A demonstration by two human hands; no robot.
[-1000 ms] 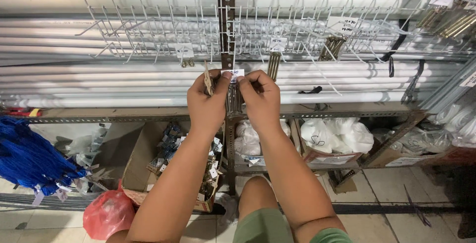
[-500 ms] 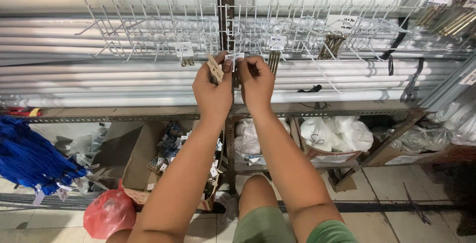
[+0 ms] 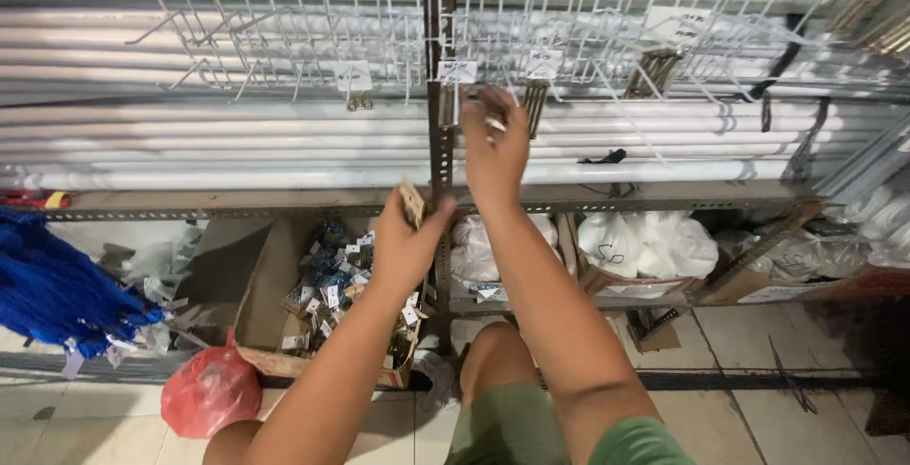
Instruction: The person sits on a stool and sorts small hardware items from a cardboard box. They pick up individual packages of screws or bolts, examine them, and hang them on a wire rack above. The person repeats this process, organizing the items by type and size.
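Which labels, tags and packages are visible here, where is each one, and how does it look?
Label cards: small white rectangles clipped to the wire rack, in a row above the right hand.
Tagged packets: small, blue and white, heaped in the cardboard box under the shelf.
White bags: round, knotted, in a box lower right.
Red bag: round, plastic, on the floor.
Small tan packet: in the left hand.

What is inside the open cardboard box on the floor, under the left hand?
The cardboard box holds many small packets with white tags, piled loosely. The left hand and its forearm cover the right part of the box, so what lies there and underneath the pile cannot be seen.
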